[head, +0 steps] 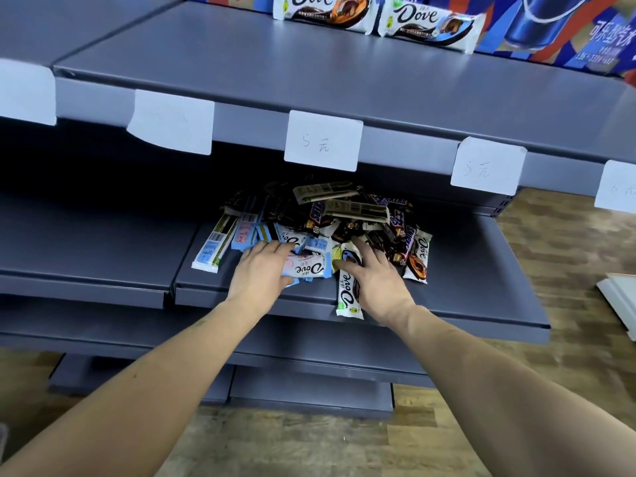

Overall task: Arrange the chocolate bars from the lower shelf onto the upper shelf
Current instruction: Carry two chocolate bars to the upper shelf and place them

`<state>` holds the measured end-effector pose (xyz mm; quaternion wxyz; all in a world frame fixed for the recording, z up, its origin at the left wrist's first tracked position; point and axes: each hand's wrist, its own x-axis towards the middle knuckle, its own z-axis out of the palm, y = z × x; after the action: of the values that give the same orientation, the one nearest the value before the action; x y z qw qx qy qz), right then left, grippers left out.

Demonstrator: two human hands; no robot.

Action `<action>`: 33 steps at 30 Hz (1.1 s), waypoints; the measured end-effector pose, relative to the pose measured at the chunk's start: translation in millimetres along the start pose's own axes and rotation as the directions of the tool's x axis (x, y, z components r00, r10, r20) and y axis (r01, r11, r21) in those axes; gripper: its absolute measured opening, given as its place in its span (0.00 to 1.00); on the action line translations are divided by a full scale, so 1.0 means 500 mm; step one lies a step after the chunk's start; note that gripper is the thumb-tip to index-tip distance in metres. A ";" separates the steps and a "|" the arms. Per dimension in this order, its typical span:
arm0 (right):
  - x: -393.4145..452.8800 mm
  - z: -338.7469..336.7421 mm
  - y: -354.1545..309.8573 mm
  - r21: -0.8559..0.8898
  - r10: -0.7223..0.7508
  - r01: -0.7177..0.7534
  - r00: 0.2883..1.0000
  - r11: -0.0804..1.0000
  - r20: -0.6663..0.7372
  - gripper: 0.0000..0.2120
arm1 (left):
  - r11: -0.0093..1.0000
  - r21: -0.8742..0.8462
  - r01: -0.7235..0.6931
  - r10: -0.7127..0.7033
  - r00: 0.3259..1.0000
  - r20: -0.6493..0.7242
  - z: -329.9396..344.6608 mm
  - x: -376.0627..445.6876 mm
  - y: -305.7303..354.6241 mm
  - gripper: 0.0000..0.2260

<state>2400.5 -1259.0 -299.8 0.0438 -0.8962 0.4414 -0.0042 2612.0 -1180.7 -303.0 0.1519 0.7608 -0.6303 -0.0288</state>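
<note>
I see both hands down on lower shelf [464, 270], at front of chocolate bar pile [330, 222]. Left hand [261, 270] lies flat, fingers straight, over pale blue Dove bar [308, 266]. Right hand [373, 277] rests fingers spread on pile, thumb touching white Dove bar [347, 294] that juts past shelf front edge. Snickers bars [316, 213] mixed in heap. Upper shelf [309, 74] carries two Dove bars [375, 13] at back, side by side. Price tags [323, 141] hang along its front lip
</note>
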 end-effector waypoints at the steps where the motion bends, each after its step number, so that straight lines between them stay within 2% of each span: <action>1: 0.002 -0.002 -0.002 -0.014 -0.005 0.005 1.000 1.000 0.003 0.36 | 1.000 0.001 0.006 -0.006 1.000 0.006 -0.002 0.000 -0.005 0.27; 6: 0.001 0.006 0.014 -0.015 0.115 -0.116 0.992 0.993 -0.056 0.23 | 0.997 -0.067 0.028 -0.028 1.000 0.005 -0.005 -0.007 -0.017 0.27; 11: -0.016 0.014 0.026 0.028 0.170 -0.168 0.981 0.985 -0.091 0.22 | 0.989 -0.065 0.134 -0.128 0.988 0.084 -0.008 -0.010 0.031 0.35; 14: -0.028 0.013 0.024 0.090 0.179 -0.168 0.976 0.982 -0.124 0.22 | 0.982 -0.107 0.156 -0.141 0.981 0.132 0.003 0.001 0.064 0.29; 16: -0.036 0.012 0.027 0.145 0.189 -0.170 0.974 0.975 -0.125 0.21 | 0.985 -0.136 0.103 -0.083 0.986 0.145 0.014 0.007 0.075 0.21; 17: -0.039 0.011 0.031 0.172 0.202 -0.182 0.974 0.968 -0.106 0.21 | 0.987 -0.147 0.066 -0.043 0.987 0.158 0.021 0.007 0.075 0.21; 20: -0.044 0.012 0.045 0.256 0.279 -0.263 0.960 0.930 -0.028 0.23 | 0.989 -0.147 -0.018 0.054 0.968 0.244 0.022 0.003 0.064 0.26; 24: -0.050 0.014 0.048 0.279 0.318 -0.302 0.948 0.911 -0.013 0.21 | 0.988 0.019 -0.154 0.142 0.946 0.292 0.007 0.004 0.049 0.33; 28: -0.059 0.012 0.043 0.229 0.335 -0.317 0.941 0.920 -0.043 0.20 | 0.949 0.159 -0.273 0.224 0.937 0.269 -0.002 0.024 0.044 0.32; 31: -0.076 0.008 0.043 0.179 0.338 -0.320 0.937 0.930 -0.082 0.20 | 0.919 0.208 -0.334 0.283 0.929 0.240 0.002 0.025 0.044 0.25; 33: -0.090 0.004 0.046 0.156 0.352 -0.333 0.929 0.930 -0.113 0.20 | 0.894 0.231 -0.384 0.355 0.921 0.159 0.006 0.016 0.046 0.22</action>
<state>2355.2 -1237.2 -302.1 0.0731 -0.7977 0.5920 -0.0883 2591.2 -1192.8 -298.5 0.0187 0.6372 -0.7694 0.0401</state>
